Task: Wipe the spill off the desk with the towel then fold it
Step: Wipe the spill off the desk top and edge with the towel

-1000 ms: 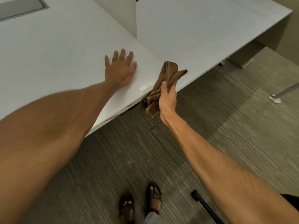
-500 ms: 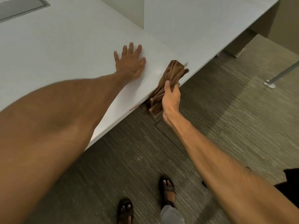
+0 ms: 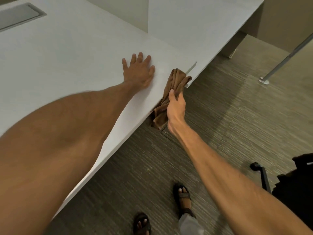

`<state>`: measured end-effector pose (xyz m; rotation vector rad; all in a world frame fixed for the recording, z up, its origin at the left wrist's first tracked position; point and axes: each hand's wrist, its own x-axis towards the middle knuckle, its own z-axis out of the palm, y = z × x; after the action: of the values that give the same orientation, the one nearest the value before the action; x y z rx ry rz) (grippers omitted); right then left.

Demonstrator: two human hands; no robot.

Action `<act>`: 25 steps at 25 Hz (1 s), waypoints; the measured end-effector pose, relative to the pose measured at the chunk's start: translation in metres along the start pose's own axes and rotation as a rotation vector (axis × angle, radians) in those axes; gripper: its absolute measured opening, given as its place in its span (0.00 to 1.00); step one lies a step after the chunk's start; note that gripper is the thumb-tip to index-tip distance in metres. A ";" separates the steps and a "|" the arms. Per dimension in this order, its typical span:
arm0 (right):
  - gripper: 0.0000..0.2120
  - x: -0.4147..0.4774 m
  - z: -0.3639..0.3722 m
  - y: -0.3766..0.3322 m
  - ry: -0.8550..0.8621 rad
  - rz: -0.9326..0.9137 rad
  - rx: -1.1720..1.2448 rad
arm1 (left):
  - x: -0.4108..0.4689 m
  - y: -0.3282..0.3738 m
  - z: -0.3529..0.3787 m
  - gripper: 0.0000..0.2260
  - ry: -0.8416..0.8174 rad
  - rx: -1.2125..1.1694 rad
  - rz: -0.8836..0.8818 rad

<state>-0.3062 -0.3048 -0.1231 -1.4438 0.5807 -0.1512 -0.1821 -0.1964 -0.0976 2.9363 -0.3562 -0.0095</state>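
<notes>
A brown towel (image 3: pixel 176 82), bunched up, lies over the front edge of the white desk (image 3: pixel 76 53); its upper part rests on the desktop and its lower part hangs below the edge. My right hand (image 3: pixel 176 106) grips the towel at the desk edge. My left hand (image 3: pixel 138 71) lies flat on the desktop, fingers spread, just left of the towel and apart from it. No wet spill shows on the desk beside the towel.
A grey recessed panel (image 3: pixel 18 16) sits at the desk's far left. An upright divider (image 3: pixel 135 12) splits the desk behind the hands. A metal leg with a foot (image 3: pixel 264 80) stands on the carpet at right. A black chair (image 3: pixel 294 180) is at lower right, near my sandalled feet.
The wet patch seen beside the towel one second ago no longer shows. My right hand with the towel has slid along the desk edge. My feet have stepped.
</notes>
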 end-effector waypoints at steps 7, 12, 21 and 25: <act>0.23 -0.086 0.013 0.031 -0.144 0.003 -0.070 | -0.020 -0.013 -0.005 0.24 -0.014 -0.002 0.033; 0.23 -0.052 0.013 0.004 -0.034 0.052 -0.048 | -0.038 -0.021 -0.007 0.24 0.000 -0.003 0.022; 0.27 -0.110 0.036 0.028 -0.077 0.023 -0.053 | -0.070 -0.041 -0.017 0.25 -0.014 0.016 -0.035; 0.25 -0.061 0.027 0.000 0.010 0.067 -0.020 | -0.078 -0.049 -0.012 0.26 -0.012 0.011 -0.053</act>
<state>-0.3463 -0.2541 -0.1050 -1.4420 0.6395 -0.1006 -0.2456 -0.1290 -0.0962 2.9567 -0.2808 -0.0328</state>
